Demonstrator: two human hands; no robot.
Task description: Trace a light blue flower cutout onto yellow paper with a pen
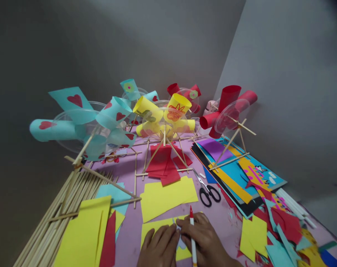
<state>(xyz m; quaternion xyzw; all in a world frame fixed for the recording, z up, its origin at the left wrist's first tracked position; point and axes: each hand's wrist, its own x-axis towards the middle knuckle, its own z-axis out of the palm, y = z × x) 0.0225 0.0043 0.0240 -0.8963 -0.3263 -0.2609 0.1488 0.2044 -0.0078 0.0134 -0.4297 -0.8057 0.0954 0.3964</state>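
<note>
My left hand (159, 246) lies palm down on a sheet of yellow paper (154, 225), its fingers stretched flat. In my right hand (205, 237) is a white marker (193, 241) with a red end, which points up and away from me. The fingertips of that hand also rest on the paper, close to the left fingers. Between the hands a pale bluish shape (181, 243) shows on the yellow sheet, partly covered. More yellow paper (168, 196) lies just beyond, and scissors (205, 191) with black handles rest at its right.
Pinwheel-like models on stick frames stand behind: blue (85, 105), yellow (178, 105) and red (229, 98). Wooden sticks (46, 230) and yellow sheets (82, 230) lie left. Red paper (164, 163) is at centre; coloured boards (257, 174) and paper scraps (285, 226) are right.
</note>
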